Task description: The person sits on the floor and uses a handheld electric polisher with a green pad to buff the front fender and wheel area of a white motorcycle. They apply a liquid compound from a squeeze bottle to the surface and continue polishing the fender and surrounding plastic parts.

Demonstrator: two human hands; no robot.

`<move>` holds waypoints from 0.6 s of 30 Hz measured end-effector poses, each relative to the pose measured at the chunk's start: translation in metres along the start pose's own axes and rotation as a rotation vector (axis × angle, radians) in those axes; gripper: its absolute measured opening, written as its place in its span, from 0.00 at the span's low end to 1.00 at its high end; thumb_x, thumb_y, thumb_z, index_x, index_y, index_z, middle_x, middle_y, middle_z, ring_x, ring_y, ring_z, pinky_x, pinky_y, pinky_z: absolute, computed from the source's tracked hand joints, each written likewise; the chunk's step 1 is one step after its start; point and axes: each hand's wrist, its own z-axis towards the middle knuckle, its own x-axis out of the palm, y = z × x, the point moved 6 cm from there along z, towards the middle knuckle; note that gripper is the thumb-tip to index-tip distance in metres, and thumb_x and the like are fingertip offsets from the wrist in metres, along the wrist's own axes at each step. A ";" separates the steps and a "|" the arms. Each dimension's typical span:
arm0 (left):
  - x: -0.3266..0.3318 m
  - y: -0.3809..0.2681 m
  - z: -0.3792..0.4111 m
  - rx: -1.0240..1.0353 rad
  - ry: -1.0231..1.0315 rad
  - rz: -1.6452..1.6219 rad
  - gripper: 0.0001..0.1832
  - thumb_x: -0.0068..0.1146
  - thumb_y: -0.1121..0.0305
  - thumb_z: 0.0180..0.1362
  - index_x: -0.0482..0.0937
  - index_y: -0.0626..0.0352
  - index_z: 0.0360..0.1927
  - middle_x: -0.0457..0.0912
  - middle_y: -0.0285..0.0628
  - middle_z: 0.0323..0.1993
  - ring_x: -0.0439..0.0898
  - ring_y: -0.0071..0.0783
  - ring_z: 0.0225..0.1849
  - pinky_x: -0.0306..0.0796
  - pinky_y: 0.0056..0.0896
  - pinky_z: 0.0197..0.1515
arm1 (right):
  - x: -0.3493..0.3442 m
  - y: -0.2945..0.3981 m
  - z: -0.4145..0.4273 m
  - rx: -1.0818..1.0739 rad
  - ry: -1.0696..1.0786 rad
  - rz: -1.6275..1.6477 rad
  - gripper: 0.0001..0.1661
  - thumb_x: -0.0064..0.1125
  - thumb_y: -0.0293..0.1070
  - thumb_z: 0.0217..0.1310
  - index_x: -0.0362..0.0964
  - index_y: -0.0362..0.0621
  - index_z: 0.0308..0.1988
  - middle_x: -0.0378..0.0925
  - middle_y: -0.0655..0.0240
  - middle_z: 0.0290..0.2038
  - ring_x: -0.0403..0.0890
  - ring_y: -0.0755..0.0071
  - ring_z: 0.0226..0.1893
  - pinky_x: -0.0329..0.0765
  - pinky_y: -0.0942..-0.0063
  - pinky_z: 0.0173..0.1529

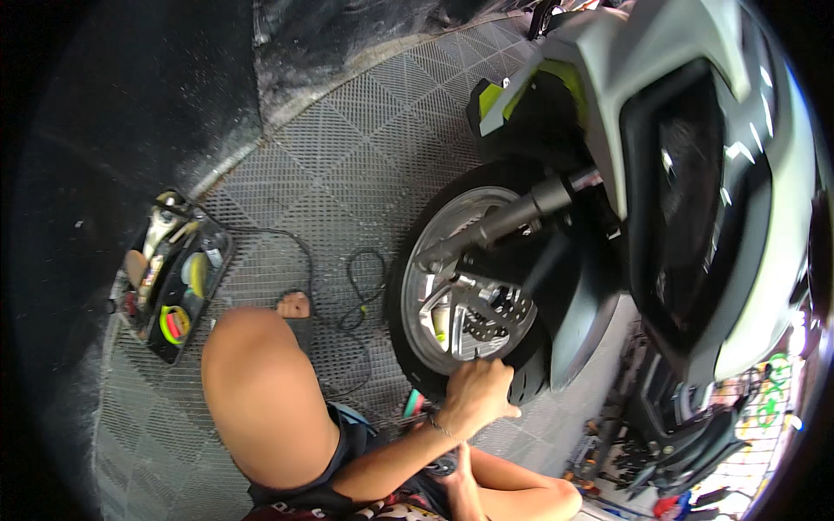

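The front wheel of a motorcycle, with its black tyre and silver cast rim, stands before me beneath a grey and black fairing. My left hand lies at the lower edge of the tyre, knuckles against the rim side; whether its fingers grip anything is hidden. Below it, close to my lap, my right hand is around a dark, round-ended tool whose kind I cannot make out. A red and green object is beside the tyre near my left wrist. Behind the fork leg, a perforated brake disc shows.
A black tool tray with polishing pads and tools sits on the grey grated floor at left. A black cable snakes between tray and wheel. A dark wall borders the floor; another motorcycle stands at lower right.
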 end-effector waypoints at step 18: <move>0.108 -0.016 0.035 0.089 -0.210 0.047 0.04 0.65 0.67 0.48 0.88 0.50 0.22 0.85 0.40 0.18 0.84 0.24 0.19 0.73 0.26 0.18 | -0.027 -0.004 0.035 0.295 -0.057 -0.204 0.49 0.54 0.69 0.64 0.70 0.31 0.60 0.82 0.48 0.44 0.86 0.50 0.41 0.86 0.57 0.47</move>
